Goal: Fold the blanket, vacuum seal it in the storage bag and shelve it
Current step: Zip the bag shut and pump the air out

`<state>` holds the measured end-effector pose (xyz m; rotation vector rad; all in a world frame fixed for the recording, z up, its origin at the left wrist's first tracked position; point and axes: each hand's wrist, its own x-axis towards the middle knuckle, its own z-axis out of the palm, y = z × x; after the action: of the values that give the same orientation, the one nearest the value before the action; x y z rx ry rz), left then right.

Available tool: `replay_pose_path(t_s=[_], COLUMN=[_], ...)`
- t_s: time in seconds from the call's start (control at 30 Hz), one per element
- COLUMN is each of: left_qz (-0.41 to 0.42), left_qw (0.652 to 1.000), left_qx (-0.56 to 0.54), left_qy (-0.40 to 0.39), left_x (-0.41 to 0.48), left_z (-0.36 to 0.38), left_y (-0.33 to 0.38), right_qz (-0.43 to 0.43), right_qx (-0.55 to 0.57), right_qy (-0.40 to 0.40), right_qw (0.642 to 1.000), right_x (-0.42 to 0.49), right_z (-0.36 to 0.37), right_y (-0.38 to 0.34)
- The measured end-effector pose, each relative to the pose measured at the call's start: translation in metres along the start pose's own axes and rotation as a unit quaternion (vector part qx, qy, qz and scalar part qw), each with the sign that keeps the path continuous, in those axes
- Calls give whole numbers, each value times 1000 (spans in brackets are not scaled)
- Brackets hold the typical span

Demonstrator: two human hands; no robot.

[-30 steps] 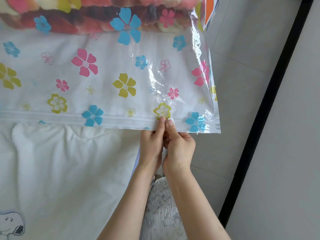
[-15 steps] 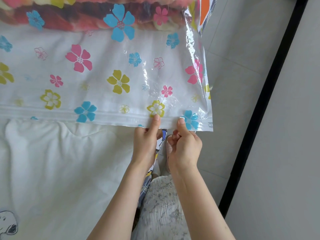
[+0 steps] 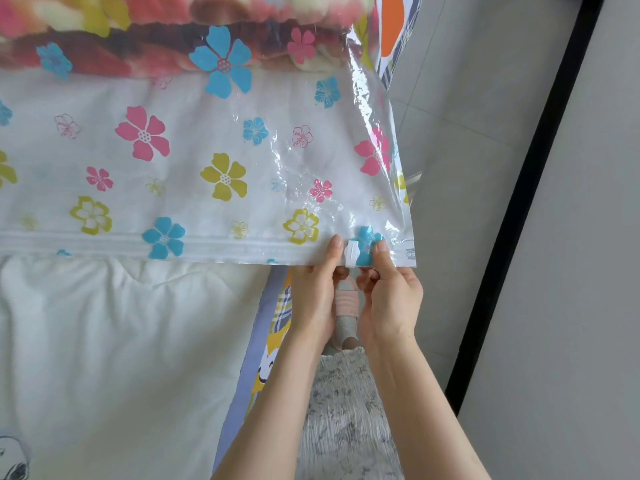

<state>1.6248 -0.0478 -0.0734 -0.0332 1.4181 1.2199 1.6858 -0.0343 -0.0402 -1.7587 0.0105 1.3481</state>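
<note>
My hands have parted since a moment ago: left hand and right hand are pinching the storage bag edge at lower centre, flanking a newly visible white slider clip, probably starting the seal; the blanket is lying inside, upper left.

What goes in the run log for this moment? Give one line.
stage: sealing | storage bag: blanket inside | left hand: pinches zip edge | right hand: pinches zip edge | white slider clip: between thumbs, near corner

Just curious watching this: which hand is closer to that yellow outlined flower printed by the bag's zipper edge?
Left. The left hand has its thumb tip right beside the yellow outlined flower; the right hand pinches the storage bag farther toward its corner, past the white slider clip.
</note>
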Motion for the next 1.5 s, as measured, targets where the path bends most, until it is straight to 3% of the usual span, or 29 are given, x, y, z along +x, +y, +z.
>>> replay_pose_path(t_s=[0.2, 0.33, 0.87, 1.2, 1.5], left_qz=[13, -10, 3, -56, -55], left_qw=[994, 994, 998, 998, 998], left_qx=[106, 108, 66, 19, 15], left_qy=[-5, -12, -19, -15, -37], left_x=[-6, -7, -2, -2, -9], left_z=[-2, -1, -7, -6, 14], left_y=[1, 4, 4, 8, -1], right_qz=[-4, -39, 60, 52, 0], right_qx=[-87, -91, 49, 5, -35], right_qy=[-118, -83, 35, -21, -24], right_qw=[989, 992, 996, 998, 999], right_x=[-11, -13, -14, -9, -5], right_z=[-3, 2, 17, 9, 3], right_y=[18, 24, 16, 8, 11])
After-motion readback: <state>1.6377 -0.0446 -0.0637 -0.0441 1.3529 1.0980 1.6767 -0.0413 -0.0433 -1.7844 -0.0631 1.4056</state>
